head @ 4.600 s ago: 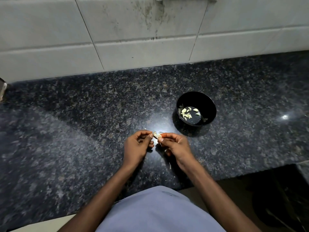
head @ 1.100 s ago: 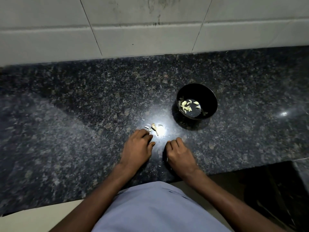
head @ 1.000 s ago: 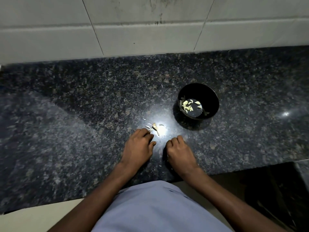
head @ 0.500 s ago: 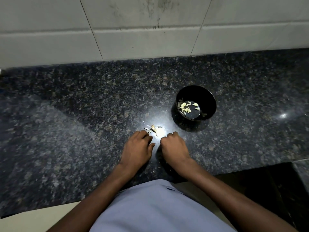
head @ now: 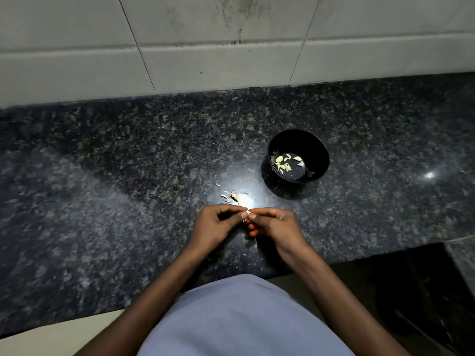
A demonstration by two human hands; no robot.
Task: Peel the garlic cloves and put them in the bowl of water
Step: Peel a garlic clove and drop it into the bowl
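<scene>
Garlic clove (head: 247, 211), small and pale, sits pinched between the fingertips of both hands above a dark speckled granite counter (head: 108, 191). The left hand (head: 218, 227) curls its thumb and forefinger onto the clove from the 9 o'clock side, while the right hand (head: 275, 227) grips it from 3 o'clock, with the remaining fingers of each hand folded under. Most of the clove is hidden by the fingertips, so how far it is peeled cannot be told. At 11 o'clock from the hands, near them on the counter, lie scraps of garlic skin (head: 232, 196) beside a bright reflection of light. A black bowl (head: 317, 150) stands at 1 o'clock from the hands, well apart from them, holding water and a cluster of peeled cloves (head: 284, 161) gathered toward its left side. Pale wall tiles (head: 218, 60) run along the far edge of the counter at 12 o'clock. The person's light blue garment (head: 239, 317) fills the bottom of the view at 6 o'clock.
</scene>
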